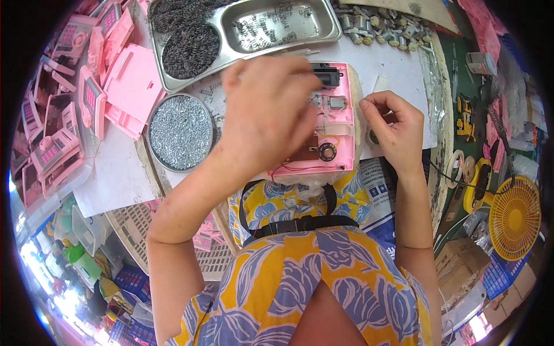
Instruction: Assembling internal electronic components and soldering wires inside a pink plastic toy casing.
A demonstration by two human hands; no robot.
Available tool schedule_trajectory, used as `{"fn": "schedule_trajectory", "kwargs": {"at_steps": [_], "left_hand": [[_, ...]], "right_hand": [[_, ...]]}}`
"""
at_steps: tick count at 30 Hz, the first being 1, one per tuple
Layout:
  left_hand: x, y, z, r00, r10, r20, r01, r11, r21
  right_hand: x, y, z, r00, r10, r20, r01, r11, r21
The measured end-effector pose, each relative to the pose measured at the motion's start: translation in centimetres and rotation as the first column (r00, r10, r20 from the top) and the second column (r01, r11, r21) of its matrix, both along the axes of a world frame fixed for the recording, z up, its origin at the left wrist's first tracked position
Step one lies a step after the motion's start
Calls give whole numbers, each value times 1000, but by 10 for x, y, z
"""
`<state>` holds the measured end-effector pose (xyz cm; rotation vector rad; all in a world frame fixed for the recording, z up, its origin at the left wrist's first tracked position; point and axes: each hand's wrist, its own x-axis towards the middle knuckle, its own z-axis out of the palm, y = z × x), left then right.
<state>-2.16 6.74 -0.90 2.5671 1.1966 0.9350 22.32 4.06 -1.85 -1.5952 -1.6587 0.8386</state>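
In front of me lies an open pink plastic casing, its inside facing up. It holds a small silver motor, a round black speaker, thin wires and a black block at its far end. My left hand is smeared by motion above the left part of the casing and hides much of it; its fingers cannot be read. Just right of the casing is my right hand, with thumb and forefinger pinched together. Whatever they may hold is too small or hidden to name.
Left of the casing stands a round dish of small silver screws. Behind it, a metal tray holds many dark small parts. Silver motors are heaped at the back. Pink casings pile up at left; a yellow fan is at right.
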Motion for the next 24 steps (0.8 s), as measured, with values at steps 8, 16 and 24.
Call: {"fn": "schedule_trajectory", "kwargs": {"at_steps": [8, 16, 24], "left_hand": [[0, -7, 1, 926, -246, -285, 251, 968, -20], [-24, 8, 2, 822, -390, -414, 401, 914, -66], [-36, 21, 2, 704, -474, -529, 437, 876, -203]], "right_hand": [[16, 15, 8, 997, 49, 52, -48, 998, -27], [145, 145, 34, 986, -156, 52, 151, 985, 86], [239, 393, 43, 618, -468, 631, 182, 867, 465]]}}
